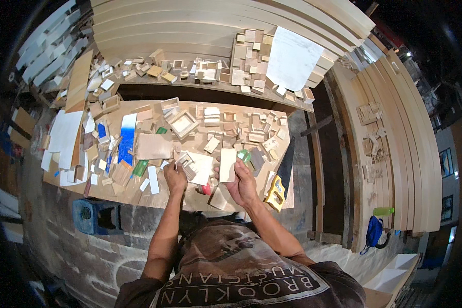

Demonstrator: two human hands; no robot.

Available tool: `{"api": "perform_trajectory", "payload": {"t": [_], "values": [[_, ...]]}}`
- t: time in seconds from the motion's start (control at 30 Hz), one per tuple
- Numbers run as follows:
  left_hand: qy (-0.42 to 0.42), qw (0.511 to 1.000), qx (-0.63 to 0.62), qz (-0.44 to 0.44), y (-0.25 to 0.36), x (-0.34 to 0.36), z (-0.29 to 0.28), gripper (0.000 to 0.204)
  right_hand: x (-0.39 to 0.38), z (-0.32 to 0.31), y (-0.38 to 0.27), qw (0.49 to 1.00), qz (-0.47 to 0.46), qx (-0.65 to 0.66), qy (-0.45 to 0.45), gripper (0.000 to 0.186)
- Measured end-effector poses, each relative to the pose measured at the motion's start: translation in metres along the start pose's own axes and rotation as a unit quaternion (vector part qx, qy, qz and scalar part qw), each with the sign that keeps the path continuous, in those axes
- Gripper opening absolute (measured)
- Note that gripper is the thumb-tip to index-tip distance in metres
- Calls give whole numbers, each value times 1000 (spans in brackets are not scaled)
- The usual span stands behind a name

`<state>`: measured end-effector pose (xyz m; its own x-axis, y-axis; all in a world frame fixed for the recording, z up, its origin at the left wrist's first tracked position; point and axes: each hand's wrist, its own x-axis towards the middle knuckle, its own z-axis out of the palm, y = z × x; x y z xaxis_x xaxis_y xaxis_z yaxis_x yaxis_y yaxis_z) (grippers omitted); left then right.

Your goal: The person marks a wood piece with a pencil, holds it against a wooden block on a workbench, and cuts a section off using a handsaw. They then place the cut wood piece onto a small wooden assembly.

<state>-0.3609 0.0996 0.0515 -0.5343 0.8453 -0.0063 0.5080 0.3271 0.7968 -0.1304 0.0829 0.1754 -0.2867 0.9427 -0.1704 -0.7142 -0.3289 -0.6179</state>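
Observation:
My right hand (245,186) grips a pale rectangular wooden board (228,165), thumb on its near face and fingers behind it. My left hand (175,178) is closed at the edge of a small wooden box (186,165), its fingertips partly hidden. Between the hands, a flat pale wooden panel (202,169) lies on the workbench (154,197). Close to the panel's near edge is a small red and white object (204,189). Beyond my right hand, a green item (245,155) lies partly behind the board. A square wooden frame box (183,124) sits farther back.
A handsaw with a yellow handle (275,193) lies at the bench's right edge. Several wood pieces and a green bottle (139,168) crowd the left side. Stacked planks (164,25) stand behind the bench. A blue plastic stool (89,215) is on the floor at left.

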Motion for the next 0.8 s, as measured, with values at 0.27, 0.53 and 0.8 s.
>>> {"api": "perform_trajectory", "payload": {"t": [0.27,0.53,0.8], "values": [[-21,995,-87,51,35,-7,-19,40,-15,11,-2,999,-11,42,22,46],[-400,829,-386,-60,107,-46,-32,40,-19,3,4,998,-30,60,20,43],[-416,838,-353,-9,121,-55,-43,34,-27,-14,5,994,-60,33,87,55]]}}
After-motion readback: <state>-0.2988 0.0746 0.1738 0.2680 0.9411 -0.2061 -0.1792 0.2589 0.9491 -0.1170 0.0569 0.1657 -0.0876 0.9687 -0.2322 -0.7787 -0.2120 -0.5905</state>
